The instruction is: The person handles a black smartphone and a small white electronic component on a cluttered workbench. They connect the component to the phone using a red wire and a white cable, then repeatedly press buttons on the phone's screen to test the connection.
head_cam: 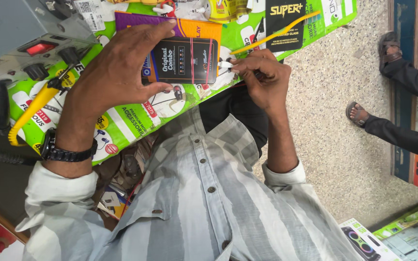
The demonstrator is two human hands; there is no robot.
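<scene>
My left hand (117, 72), with a black wristwatch (66, 152) on its wrist, grips a black rectangular phone-sized device (185, 60) by its long edges and holds it over the counter. Thin red bands run across the device. My right hand (262, 79) pinches a small white plug (225, 64) at the device's right end. A yellow cable (276, 34) runs from near that hand up and to the right. I cannot tell whether the plug is seated in the device.
A green printed mat (126, 121) covers the counter. A grey bench unit with a red switch and knobs (30, 43) stands at upper left, a yellow-handled tool (35, 108) beside it. Another person's sandaled feet (359, 113) rest on the speckled floor, right. A speaker box (364, 241) lies lower right.
</scene>
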